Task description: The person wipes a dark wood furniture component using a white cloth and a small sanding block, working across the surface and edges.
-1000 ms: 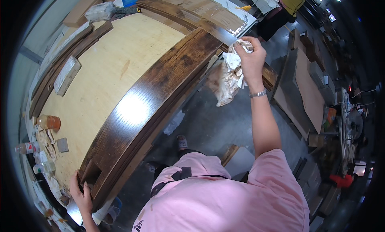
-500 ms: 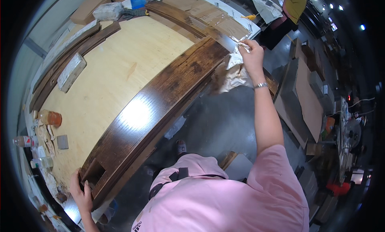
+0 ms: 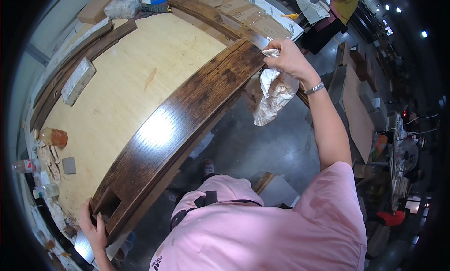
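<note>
A long, glossy dark-brown wooden board (image 3: 180,109) with one curved edge lies slantwise along the near side of the pale worktop. Its lower-left end has a rectangular cutout, and there my left hand (image 3: 95,229) grips it, thumb by the opening and fingers round the outer edge. At the board's far right end, my right hand (image 3: 293,60) pinches a crumpled, brown-stained white rag (image 3: 274,100). Most of the rag hangs below my fingers, off the board's end. My right fingertips are close to the board's corner; whether they touch it I cannot tell.
On the pale worktop (image 3: 122,97) are a white wrapped block (image 3: 78,82), curved brown mouldings (image 3: 70,74), a jar of orange-brown liquid (image 3: 54,137) and a small grey pad (image 3: 69,165). Flattened cardboard (image 3: 253,13) lies beyond. Another person (image 3: 344,8) stands at the far right.
My right hand has come slightly nearer, rotating at the wrist at the board's far end. The rag now hangs lower and looser. My left hand keeps its grip at the cutout.
</note>
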The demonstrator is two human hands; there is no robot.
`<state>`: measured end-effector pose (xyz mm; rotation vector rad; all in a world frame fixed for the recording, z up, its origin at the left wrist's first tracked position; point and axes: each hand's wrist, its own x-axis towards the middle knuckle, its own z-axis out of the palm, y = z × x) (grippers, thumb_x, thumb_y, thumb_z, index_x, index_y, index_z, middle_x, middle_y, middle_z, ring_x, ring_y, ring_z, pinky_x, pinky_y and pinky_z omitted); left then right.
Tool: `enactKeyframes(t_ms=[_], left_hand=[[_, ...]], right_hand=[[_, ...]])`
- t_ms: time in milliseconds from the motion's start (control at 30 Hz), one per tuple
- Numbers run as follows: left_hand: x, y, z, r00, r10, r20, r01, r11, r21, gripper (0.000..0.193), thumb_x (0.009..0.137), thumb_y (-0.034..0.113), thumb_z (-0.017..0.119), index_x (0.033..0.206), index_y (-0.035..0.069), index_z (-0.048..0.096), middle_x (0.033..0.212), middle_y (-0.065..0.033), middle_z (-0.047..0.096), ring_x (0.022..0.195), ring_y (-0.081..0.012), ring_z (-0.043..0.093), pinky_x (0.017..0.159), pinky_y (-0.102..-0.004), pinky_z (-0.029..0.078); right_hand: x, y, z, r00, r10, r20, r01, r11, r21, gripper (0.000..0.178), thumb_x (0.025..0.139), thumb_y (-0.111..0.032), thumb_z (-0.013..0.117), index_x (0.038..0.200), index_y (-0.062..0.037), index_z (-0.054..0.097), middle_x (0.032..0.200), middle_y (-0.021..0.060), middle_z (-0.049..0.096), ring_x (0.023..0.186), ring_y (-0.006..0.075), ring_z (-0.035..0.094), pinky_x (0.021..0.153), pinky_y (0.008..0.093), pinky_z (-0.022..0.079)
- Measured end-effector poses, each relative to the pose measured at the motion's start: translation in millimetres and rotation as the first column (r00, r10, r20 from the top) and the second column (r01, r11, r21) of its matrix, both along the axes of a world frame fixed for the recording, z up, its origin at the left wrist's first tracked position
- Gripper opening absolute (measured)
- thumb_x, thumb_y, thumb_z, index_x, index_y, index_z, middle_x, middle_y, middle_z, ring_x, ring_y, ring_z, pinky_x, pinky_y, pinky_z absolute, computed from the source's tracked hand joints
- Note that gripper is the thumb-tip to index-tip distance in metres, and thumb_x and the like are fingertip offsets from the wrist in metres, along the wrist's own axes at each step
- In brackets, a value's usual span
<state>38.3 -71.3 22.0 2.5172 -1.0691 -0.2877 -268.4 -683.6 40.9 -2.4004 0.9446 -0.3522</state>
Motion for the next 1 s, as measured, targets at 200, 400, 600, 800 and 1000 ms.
enactKeyframes(t_ms=[200, 400, 600, 800, 1000], left_hand=[[-1, 0, -1, 0.999, -0.011, 0.038, 0.010, 1.000, 0.012, 0.048, 0.084, 0.008, 0.059, 0.131, -0.003, 0.055, 0.126, -0.0211, 0.060, 0.119, -0.0360, 0.057, 0.105, -0.0409, 0.041], [0, -3, 2, 0.999, -0.022, 0.036, 0.022, 1.000, 0.000, 0.049, 0.082, 0.005, 0.059, 0.130, -0.003, 0.055, 0.126, -0.0212, 0.060, 0.118, -0.0368, 0.058, 0.105, -0.0415, 0.042], [-1, -2, 1, 0.997, -0.013, 0.078, 0.011, 0.999, 0.031, 0.049, 0.082, 0.006, 0.060, 0.130, -0.002, 0.056, 0.128, -0.0211, 0.060, 0.119, -0.0385, 0.057, 0.105, -0.0421, 0.042], [-8, -6, 9, 0.995, -0.022, 0.093, 0.020, 1.000, 0.019, 0.046, 0.083, 0.010, 0.063, 0.129, 0.001, 0.058, 0.123, -0.0205, 0.063, 0.115, -0.0383, 0.059, 0.101, -0.0432, 0.044], [-10, -18, 13, 0.994, -0.033, 0.101, 0.044, 0.993, -0.111, 0.041, 0.081, 0.010, 0.068, 0.121, 0.001, 0.061, 0.112, -0.0201, 0.065, 0.106, -0.0391, 0.061, 0.093, -0.0432, 0.048]], right_hand=[[1, -2, 0, 1.000, -0.010, 0.011, 0.009, 0.997, 0.077, 0.027, 0.072, -0.013, 0.075, 0.086, 0.0068, 0.065, 0.073, 0.0051, 0.061, 0.071, 0.0100, 0.056, 0.066, 0.0284, 0.047], [0, -7, 0, 1.000, 0.019, 0.019, -0.020, 0.996, 0.082, 0.030, 0.070, -0.015, 0.073, 0.089, 0.0076, 0.067, 0.073, 0.0113, 0.066, 0.068, 0.0153, 0.062, 0.065, 0.0313, 0.049], [-2, -14, -3, 0.999, 0.021, 0.025, -0.023, 0.996, 0.091, 0.027, 0.072, -0.014, 0.069, 0.089, 0.0073, 0.068, 0.070, 0.0138, 0.066, 0.067, 0.0183, 0.062, 0.064, 0.0332, 0.049], [9, 34, 37, 0.903, -0.149, 0.403, 0.105, 0.986, 0.129, 0.017, 0.078, -0.003, 0.063, 0.089, 0.0044, 0.072, 0.081, 0.0041, 0.068, 0.073, 0.0093, 0.061, 0.065, 0.0269, 0.049], [71, 143, 85, 0.732, 0.059, 0.679, -0.424, 0.819, 0.386, 0.017, 0.088, 0.000, 0.058, 0.104, 0.0010, 0.065, 0.092, 0.0057, 0.069, 0.078, 0.0098, 0.066, 0.070, 0.0236, 0.054]])
